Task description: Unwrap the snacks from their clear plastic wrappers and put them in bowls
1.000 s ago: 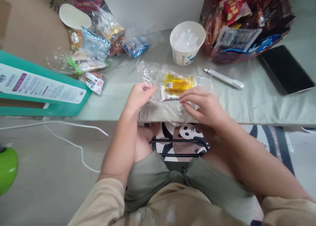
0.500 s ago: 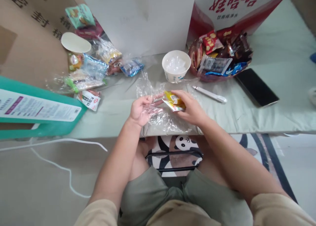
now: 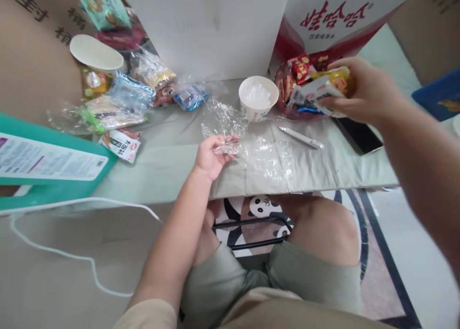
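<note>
My right hand [image 3: 364,92] grips a yellow-and-white snack packet [image 3: 328,92] over the snack basket [image 3: 285,106], at the back right of the table. Red, dark and blue wrapped snacks lie in that basket, partly hidden behind the packet and fingers. Near the table's front edge, my left hand [image 3: 213,156] has its fingers curled on a clear plastic bag [image 3: 266,156], which spreads crumpled over the cloth to the right. A paper bowl [image 3: 258,99] with clear plastic inside stands between the bag and the white box. To the bag's right lies a slim white utility knife [image 3: 301,137].
A black phone [image 3: 359,135] lies below the right forearm. Several packaged snacks [image 3: 131,92] and a pale oval lid [image 3: 96,52] crowd the left side. A green-framed panel [image 3: 53,161] juts in at left. A white box [image 3: 204,32] and a red-white carton [image 3: 334,20] stand behind.
My right hand has carried the yellow-and-white packet from beside my left hand up and right to the basket. My left hand stays at the clear bag, and the view has shifted slightly.
</note>
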Demonstrator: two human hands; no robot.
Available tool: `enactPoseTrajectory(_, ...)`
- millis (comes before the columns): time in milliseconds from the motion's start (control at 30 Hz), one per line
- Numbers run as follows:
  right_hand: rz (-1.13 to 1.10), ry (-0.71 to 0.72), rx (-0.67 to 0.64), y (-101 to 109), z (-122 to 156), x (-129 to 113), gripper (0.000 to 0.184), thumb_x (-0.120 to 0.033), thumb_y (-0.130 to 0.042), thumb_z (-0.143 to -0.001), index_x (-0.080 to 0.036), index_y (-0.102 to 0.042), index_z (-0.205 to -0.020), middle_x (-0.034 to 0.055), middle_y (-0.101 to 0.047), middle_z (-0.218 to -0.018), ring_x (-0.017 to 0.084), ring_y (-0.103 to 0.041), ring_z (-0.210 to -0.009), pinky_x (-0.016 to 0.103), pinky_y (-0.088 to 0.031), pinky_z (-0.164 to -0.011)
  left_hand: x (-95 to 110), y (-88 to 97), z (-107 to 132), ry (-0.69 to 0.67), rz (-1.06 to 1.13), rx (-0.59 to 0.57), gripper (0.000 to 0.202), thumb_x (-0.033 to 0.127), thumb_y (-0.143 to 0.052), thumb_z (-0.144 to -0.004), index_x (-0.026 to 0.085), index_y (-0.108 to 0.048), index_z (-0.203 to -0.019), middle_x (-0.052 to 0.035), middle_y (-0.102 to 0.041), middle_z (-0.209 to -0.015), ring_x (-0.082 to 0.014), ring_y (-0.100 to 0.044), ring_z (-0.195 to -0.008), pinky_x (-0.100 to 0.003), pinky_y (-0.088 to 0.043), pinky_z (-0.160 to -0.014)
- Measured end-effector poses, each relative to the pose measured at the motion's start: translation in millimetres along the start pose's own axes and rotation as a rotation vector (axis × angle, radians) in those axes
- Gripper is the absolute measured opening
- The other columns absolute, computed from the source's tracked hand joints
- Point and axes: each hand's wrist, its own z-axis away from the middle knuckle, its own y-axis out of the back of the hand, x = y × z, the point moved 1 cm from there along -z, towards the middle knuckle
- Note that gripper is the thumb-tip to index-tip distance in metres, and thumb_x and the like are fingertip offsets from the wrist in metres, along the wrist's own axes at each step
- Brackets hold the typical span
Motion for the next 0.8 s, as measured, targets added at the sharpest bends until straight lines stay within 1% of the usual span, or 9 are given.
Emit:
enactPoseTrajectory(100, 0.147, 0.023, -0.278, -2.5, -39.3, 27.0, 0.089, -0.051, -0.089, -0.051, -0.014, -0.07, -0.129, 0.0041, -0.078, -0.112, 0.014, -0.071, -0.09, 0.037, -0.047, -0.081, 0.1, -2.5, -2.7, 0.015, 0.018, 0.014, 0.012, 0.023, -0.058, -0.057, 0.018, -0.047, -0.056, -0.0053, -0.074, -0.09, -0.0204, -0.073, -0.085, -0.027, -0.055, -0.059)
enactPoseTrajectory(200, 0.212, 0.126, -0.298, -8.3, -63.9, 30.4, 0.084, -0.056, -0.087, -0.049, -0.016, -0.074, -0.122, 0.0062, -0.075, -0.124, 0.016, -0.07, -0.1, 0.037, -0.045, -0.084, -0.9, -5.2, -6.5, 0.009, 0.04, 0.025, 0.012, 0.022, -0.058, -0.056, 0.017, -0.047, -0.055, -0.0055, -0.074, -0.089, -0.0204, -0.073, -0.084, -0.028, -0.056, -0.063)
enactPoseTrajectory(300, 0.334, 0.133, -0.326, -13.6, -70.6, 10.4, 0.088, -0.051, -0.092, -0.053, -0.02, -0.069, -0.132, 0.0072, -0.073, -0.127, 0.021, -0.068, -0.112, 0.037, -0.045, -0.087, -2.5, -7.4, -9.9, 0.004, 0.043, 0.02, 0.014, 0.022, -0.058, -0.059, 0.017, -0.046, -0.054, -0.006, -0.073, -0.088, -0.0206, -0.074, -0.083, -0.03, -0.058, -0.066)
enactPoseTrajectory(367, 0.433, 0.118, -0.417, -16.7, -67.0, -8.1, 0.09, -0.047, -0.094, -0.058, -0.02, -0.065, -0.139, 0.0101, -0.07, -0.13, 0.027, -0.067, -0.118, 0.038, -0.046, -0.088, -3.6, -8.4, -11.7, 0.014, 0.042, 0.021, 0.013, 0.021, -0.057, -0.061, 0.017, -0.046, -0.055, -0.0063, -0.072, -0.088, -0.0208, -0.074, -0.082, -0.031, -0.058, -0.066)
enactPoseTrajectory(467, 0.563, 0.114, -0.538, -15.8, -57.9, -27.1, 0.081, -0.054, -0.09, -0.068, -0.023, -0.064, -0.138, 0.0113, -0.068, -0.133, 0.032, -0.065, -0.121, 0.039, -0.046, -0.084, -4.1, -8.8, -13.3, 0.022, 0.05, 0.025, 0.013, 0.021, -0.057, -0.061, 0.017, -0.046, -0.055, -0.0064, -0.072, -0.087, -0.0204, -0.073, -0.081, -0.03, -0.057, -0.066)
enactPoseTrajectory(600, 0.58, 0.058, -0.543, 0.2, -53.3, -26.1, 0.068, -0.051, -0.086, -0.077, -0.024, -0.065, -0.136, 0.0115, -0.068, -0.132, 0.031, -0.066, -0.119, 0.039, -0.047, -0.085, -3.2, -7.9, -13.8, 0.04, 0.058, 0.03, 0.014, 0.02, -0.057, -0.062, 0.017, -0.046, -0.055, -0.0064, -0.072, -0.085, -0.0199, -0.073, -0.081, -0.029, -0.057, -0.065)
enactPoseTrajectory(700, 0.425, -0.109, -0.404, 9.1, -61.4, -16.1, 0.062, -0.045, -0.08, -0.086, -0.021, -0.062, -0.139, 0.0142, -0.07, -0.129, 0.026, -0.068, -0.114, 0.038, -0.049, -0.088, -2.7, -8.0, -13.9, 0.049, 0.064, 0.028, 0.014, 0.019, -0.057, -0.063, 0.017, -0.045, -0.057, -0.0058, -0.071, -0.084, -0.0202, -0.073, -0.08, -0.029, -0.057, -0.065)
enactPoseTrajectory(767, 0.352, -0.154, -0.324, 7.0, -72.0, -9.9, 0.067, -0.052, -0.074, -0.088, -0.018, -0.057, -0.144, 0.0176, -0.068, -0.135, 0.025, -0.068, -0.117, 0.038, -0.05, -0.089, -2.7, -8.7, -14.0, 0.043, 0.054, 0.026, 0.013, 0.019, -0.057, -0.062, 0.017, -0.045, -0.056, -0.0052, -0.071, -0.083, -0.0203, -0.074, -0.079, -0.029, -0.057, -0.065)
enactPoseTrajectory(800, 0.374, -0.151, -0.338, 4.1, -77.7, -7.7, 0.073, -0.059, -0.071, -0.087, -0.015, -0.057, -0.144, 0.0191, -0.066, -0.139, 0.026, -0.067, -0.121, 0.04, -0.049, -0.091, -2.5, -8.9, -14.0, 0.038, 0.046, 0.026, 0.013, 0.02, -0.057, -0.061, 0.017, -0.046, -0.056, -0.0048, -0.071, -0.083, -0.0203, -0.074, -0.079, -0.029, -0.058, -0.064)
